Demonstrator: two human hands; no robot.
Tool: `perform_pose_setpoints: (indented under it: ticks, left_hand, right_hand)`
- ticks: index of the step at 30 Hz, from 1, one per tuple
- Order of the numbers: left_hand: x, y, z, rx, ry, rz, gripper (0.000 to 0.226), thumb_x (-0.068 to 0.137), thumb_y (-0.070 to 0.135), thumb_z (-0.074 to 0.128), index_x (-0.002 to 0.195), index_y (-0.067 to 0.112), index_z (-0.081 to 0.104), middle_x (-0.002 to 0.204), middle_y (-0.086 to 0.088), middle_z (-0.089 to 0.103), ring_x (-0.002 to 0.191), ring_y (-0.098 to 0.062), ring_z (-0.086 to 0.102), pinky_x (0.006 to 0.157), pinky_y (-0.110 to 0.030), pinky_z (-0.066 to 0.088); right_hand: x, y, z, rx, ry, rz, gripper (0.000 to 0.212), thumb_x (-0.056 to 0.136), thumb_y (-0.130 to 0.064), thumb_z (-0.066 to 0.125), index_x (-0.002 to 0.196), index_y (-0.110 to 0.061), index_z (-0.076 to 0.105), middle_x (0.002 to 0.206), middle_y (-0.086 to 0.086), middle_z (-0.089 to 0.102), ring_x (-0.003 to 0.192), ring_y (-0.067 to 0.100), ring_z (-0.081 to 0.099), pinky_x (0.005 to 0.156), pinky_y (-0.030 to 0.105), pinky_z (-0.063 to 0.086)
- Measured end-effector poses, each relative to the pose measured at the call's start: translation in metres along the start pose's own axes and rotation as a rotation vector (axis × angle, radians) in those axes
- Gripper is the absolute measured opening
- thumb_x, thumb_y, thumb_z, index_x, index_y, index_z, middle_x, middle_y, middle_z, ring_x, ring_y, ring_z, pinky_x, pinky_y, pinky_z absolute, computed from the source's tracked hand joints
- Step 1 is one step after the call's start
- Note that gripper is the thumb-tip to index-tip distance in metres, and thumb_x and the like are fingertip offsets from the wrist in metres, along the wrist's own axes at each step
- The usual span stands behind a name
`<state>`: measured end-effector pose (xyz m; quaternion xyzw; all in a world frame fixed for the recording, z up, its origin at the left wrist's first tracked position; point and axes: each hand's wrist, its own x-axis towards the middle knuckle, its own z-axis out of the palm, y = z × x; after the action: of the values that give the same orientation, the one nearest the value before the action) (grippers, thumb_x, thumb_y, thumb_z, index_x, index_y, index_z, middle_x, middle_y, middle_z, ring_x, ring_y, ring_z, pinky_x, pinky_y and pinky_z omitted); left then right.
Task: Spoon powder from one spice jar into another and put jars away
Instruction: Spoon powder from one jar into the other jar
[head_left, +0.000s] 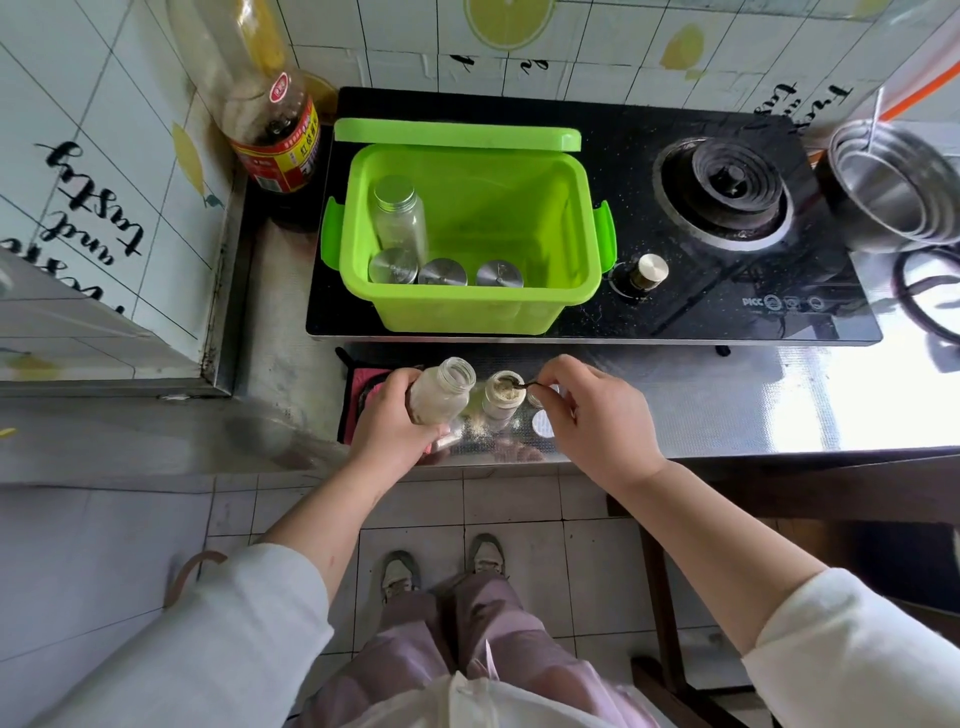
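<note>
- Wall lettering (98, 208), far left of the left hand: reads "and tasty", inverted.
- Sauce bottle (275, 140), beyond the left hand: red-yellow label, characters illegible.
- Green bin (457, 312), beyond both hands: holds lidded jars (400, 218).
- Left hand (395, 415): grasps tilted open jar (441, 389) of pale powder.
- Second jar (501, 402), between the hands: open, nearly full.
- Right hand (587, 410): pinches small spoon (524, 385) over the second jar's mouth.
- Loose lids (543, 425), under the right fingers: partly hidden.
- Stove (727, 317), beyond the right hand: marked "PICC".
</note>
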<state>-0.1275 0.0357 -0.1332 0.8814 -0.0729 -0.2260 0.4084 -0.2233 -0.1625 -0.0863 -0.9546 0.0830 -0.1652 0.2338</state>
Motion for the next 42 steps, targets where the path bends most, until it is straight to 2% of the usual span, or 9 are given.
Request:
perform_pose_setpoints:
  ticks: [4, 8, 12, 19, 23, 34, 38, 40, 42]
  left_hand:
    - [0.0, -0.001, -0.001, 0.008, -0.01, 0.0, 0.06, 0.067, 0.015, 0.082, 0.12, 0.021, 0.053, 0.11, 0.005, 0.06, 0.1, -0.016, 0.056, 0.082, -0.032, 0.046]
    - [0.002, -0.002, 0.0, 0.007, -0.01, 0.008, 0.059, 0.068, 0.013, 0.082, 0.12, 0.021, 0.053, 0.111, 0.006, 0.059, 0.099, -0.015, 0.055, 0.08, -0.027, 0.041]
    - [0.003, -0.005, 0.001, 0.012, -0.003, 0.011, 0.06, 0.068, 0.012, 0.082, 0.119, 0.021, 0.054, 0.111, 0.006, 0.06, 0.098, -0.014, 0.054, 0.079, -0.026, 0.04]
    - [0.004, -0.009, 0.002, 0.048, 0.018, 0.039, 0.062, 0.065, 0.012, 0.084, 0.12, 0.02, 0.055, 0.117, 0.002, 0.057, 0.101, -0.013, 0.05, 0.081, -0.025, 0.037]
    - [0.005, -0.01, 0.002, 0.081, 0.028, 0.049, 0.063, 0.065, 0.012, 0.084, 0.12, 0.021, 0.055, 0.12, 0.0, 0.055, 0.104, -0.013, 0.049, 0.083, -0.024, 0.036]
    - [0.003, 0.002, -0.001, 0.095, 0.023, 0.167, 0.063, 0.06, 0.014, 0.088, 0.117, 0.022, 0.06, 0.112, 0.009, 0.053, 0.105, -0.013, 0.052, 0.082, -0.018, 0.037]
    - [0.003, 0.007, -0.002, 0.089, -0.011, 0.225, 0.065, 0.06, 0.016, 0.089, 0.118, 0.019, 0.06, 0.112, 0.011, 0.052, 0.105, -0.01, 0.052, 0.089, -0.022, 0.037]
    - [0.003, 0.009, -0.002, 0.08, -0.029, 0.233, 0.065, 0.06, 0.016, 0.089, 0.118, 0.019, 0.06, 0.111, 0.012, 0.051, 0.105, -0.011, 0.053, 0.089, -0.024, 0.041]
    - [0.003, 0.008, -0.001, 0.041, -0.049, 0.227, 0.065, 0.06, 0.016, 0.09, 0.117, 0.021, 0.06, 0.109, 0.015, 0.05, 0.103, -0.014, 0.057, 0.085, -0.036, 0.053]
  right_hand:
    - [0.001, 0.0, -0.002, 0.075, 0.017, 0.111, 0.01, 0.088, -0.024, 0.065, 0.086, -0.016, 0.059, 0.068, -0.007, 0.061, 0.056, 0.021, 0.056, 0.048, 0.034, 0.047]
    - [0.003, 0.003, -0.002, 0.208, 0.022, 0.317, 0.01, 0.089, -0.023, 0.064, 0.083, -0.02, 0.056, 0.057, -0.008, 0.056, 0.056, 0.021, 0.054, 0.054, 0.038, 0.049]
    - [0.004, 0.006, 0.0, 0.285, 0.036, 0.394, 0.014, 0.088, -0.023, 0.064, 0.08, -0.023, 0.052, 0.064, 0.003, 0.061, 0.054, 0.023, 0.05, 0.054, 0.041, 0.047]
    - [0.009, 0.008, -0.005, 0.524, 0.162, 0.584, 0.022, 0.088, -0.024, 0.064, 0.072, -0.032, 0.05, 0.073, -0.001, 0.065, 0.058, 0.024, 0.06, 0.056, 0.032, 0.048]
    - [0.018, 0.0, -0.011, 0.83, 0.222, 0.721, 0.02, 0.091, -0.017, 0.063, 0.075, -0.018, 0.05, 0.077, 0.009, 0.07, 0.045, 0.016, 0.049, 0.043, 0.022, 0.038]
    - [0.014, -0.019, 0.005, 0.848, 0.031, 0.658, 0.02, 0.091, -0.012, 0.063, 0.077, -0.009, 0.05, 0.068, 0.02, 0.061, 0.045, 0.019, 0.052, 0.041, 0.022, 0.037]
    - [0.015, -0.024, 0.01, 0.908, -0.035, 0.689, 0.019, 0.089, -0.009, 0.065, 0.076, -0.008, 0.051, 0.063, 0.002, 0.064, 0.041, 0.016, 0.052, 0.039, 0.017, 0.036]
    - [0.016, -0.027, 0.011, 0.944, -0.069, 0.704, 0.019, 0.089, -0.008, 0.065, 0.077, -0.007, 0.05, 0.068, 0.005, 0.066, 0.04, 0.015, 0.05, 0.039, 0.017, 0.035]
    - [0.017, -0.028, 0.011, 0.972, -0.096, 0.743, 0.018, 0.089, -0.008, 0.064, 0.078, -0.006, 0.05, 0.075, 0.011, 0.068, 0.04, 0.012, 0.048, 0.039, 0.018, 0.032]
